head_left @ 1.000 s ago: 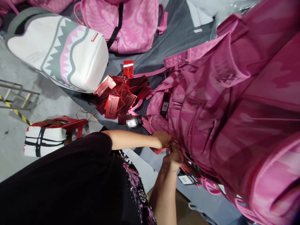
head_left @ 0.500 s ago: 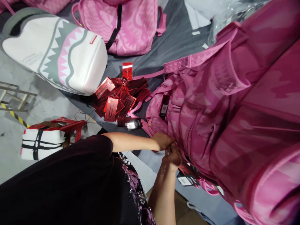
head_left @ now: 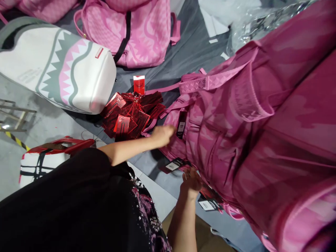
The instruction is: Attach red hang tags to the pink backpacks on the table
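Observation:
A large pink camouflage backpack (head_left: 236, 133) lies across the right of the grey table (head_left: 189, 52). My right hand (head_left: 191, 180) is closed in a pinch at the backpack's lower edge, on a black hang tag (head_left: 173, 164) with a white label that sticks out to the left. My left hand (head_left: 164, 134) is smeared by motion. It hovers between the backpack and a heap of shiny red hang tags (head_left: 131, 113). Whether its fingers hold anything I cannot tell.
A white backpack with a shark-mouth print (head_left: 57, 70) lies at the left and a lighter pink backpack (head_left: 136, 31) at the top. More tags (head_left: 207, 203) hang below the big backpack. A red stool with a white bag (head_left: 47, 157) stands on the floor at left.
My left hand has left the backpack's edge and swung up and left toward the red tags. My right hand stays at the edge, and the black tag now shows beside it.

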The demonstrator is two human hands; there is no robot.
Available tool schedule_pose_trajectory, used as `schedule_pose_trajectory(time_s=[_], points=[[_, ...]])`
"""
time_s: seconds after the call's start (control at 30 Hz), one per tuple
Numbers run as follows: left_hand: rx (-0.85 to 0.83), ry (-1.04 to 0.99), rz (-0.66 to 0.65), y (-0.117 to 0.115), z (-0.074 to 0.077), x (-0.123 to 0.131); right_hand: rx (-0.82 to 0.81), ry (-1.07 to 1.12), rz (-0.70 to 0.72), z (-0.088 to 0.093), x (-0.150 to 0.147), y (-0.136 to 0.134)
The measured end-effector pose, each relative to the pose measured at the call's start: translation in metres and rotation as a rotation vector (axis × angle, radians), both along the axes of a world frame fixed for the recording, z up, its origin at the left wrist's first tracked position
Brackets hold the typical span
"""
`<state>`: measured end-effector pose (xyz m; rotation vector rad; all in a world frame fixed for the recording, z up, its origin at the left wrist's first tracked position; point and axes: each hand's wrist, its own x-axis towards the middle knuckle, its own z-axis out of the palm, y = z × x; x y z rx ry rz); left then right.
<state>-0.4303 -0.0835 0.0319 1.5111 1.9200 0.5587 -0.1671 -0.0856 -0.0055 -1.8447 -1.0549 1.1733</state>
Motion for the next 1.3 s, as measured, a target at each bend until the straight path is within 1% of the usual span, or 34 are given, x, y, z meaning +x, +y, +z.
schedule_pose_trajectory(time_s=[0.03, 0.07, 0.13, 0.17, 0.23, 0.3, 0.37, 0.4, 0.47, 0.53, 0.6, 0.67, 0.77, 0.83, 0.87, 0.9, 0.97, 1.03, 1.1, 1.17, 1.2, 1.23, 1.3], points=[[-0.016, 0.129, 0.138, 0.005, -0.001, -0.026, -0.014, 0.001, -0.046, -0.001, 0.001, -0.002], [-0.043, 0.245, 0.234, 0.011, -0.002, -0.05, -0.026, 0.005, -0.086, -0.001, 0.001, -0.005], [-0.14, 0.403, 0.339, 0.027, -0.009, -0.088, -0.045, 0.018, -0.133, -0.003, -0.001, -0.011], [-0.191, 0.441, 0.365, 0.035, -0.013, -0.101, -0.048, 0.024, -0.147, -0.004, -0.003, -0.014], [-0.279, 0.455, 0.381, 0.049, -0.023, -0.116, -0.042, 0.026, -0.17, -0.006, -0.006, -0.019], [-0.325, 0.429, 0.349, 0.058, -0.03, -0.121, -0.023, 0.016, -0.184, -0.007, -0.009, -0.025], [-0.35, 0.399, 0.285, 0.063, -0.029, -0.121, 0.015, -0.015, -0.183, -0.005, -0.009, -0.032], [-0.352, 0.392, 0.253, 0.065, -0.026, -0.12, 0.04, -0.048, -0.165, -0.002, -0.009, -0.036], [-0.335, 0.392, 0.198, 0.065, -0.012, -0.116, 0.101, -0.156, -0.087, 0.008, -0.009, -0.044], [-0.261, 0.358, 0.102, 0.061, 0.007, -0.108, 0.16, -0.277, 0.034, 0.021, -0.015, -0.052], [-0.195, 0.212, -0.025, 0.052, 0.03, -0.097, 0.21, -0.331, 0.148, 0.036, -0.028, -0.058], [-0.199, -0.007, -0.109, 0.037, 0.055, -0.081, 0.277, -0.323, 0.249, 0.05, -0.046, -0.061], [-0.233, -0.31, -0.167, 0.006, 0.089, -0.052, 0.432, -0.262, 0.384, 0.07, -0.073, -0.066], [-0.21, -0.442, -0.259, -0.015, 0.103, -0.033, 0.534, -0.221, 0.446, 0.081, -0.084, -0.07], [-0.192, -0.484, -0.304, -0.026, 0.106, -0.025, 0.575, -0.208, 0.461, 0.086, -0.086, -0.074], [-0.171, -0.516, -0.336, -0.036, 0.106, -0.017, 0.607, -0.204, 0.468, 0.089, -0.086, -0.077], [-0.118, -0.568, -0.354, -0.054, 0.101, -0.002, 0.635, -0.217, 0.455, 0.091, -0.078, -0.084], [-0.026, -0.604, -0.33, -0.068, 0.092, 0.012, 0.601, -0.242, 0.417, 0.088, -0.062, -0.087], [0.121, -0.561, -0.304, -0.076, 0.081, 0.025, 0.56, -0.303, 0.355, 0.083, -0.043, -0.083], [0.264, -0.461, -0.28, -0.078, 0.071, 0.038, 0.546, -0.427, 0.335, 0.078, -0.026, -0.071], [0.305, -0.423, -0.268, -0.076, 0.067, 0.044, 0.542, -0.521, 0.356, 0.077, -0.019, -0.063], [0.311, -0.407, -0.26, -0.073, 0.062, 0.05, 0.534, -0.625, 0.397, 0.076, -0.013, -0.055], [0.237, -0.405, -0.248, -0.064, 0.054, 0.06, 0.511, -0.81, 0.497, 0.076, -0.003, -0.041]])
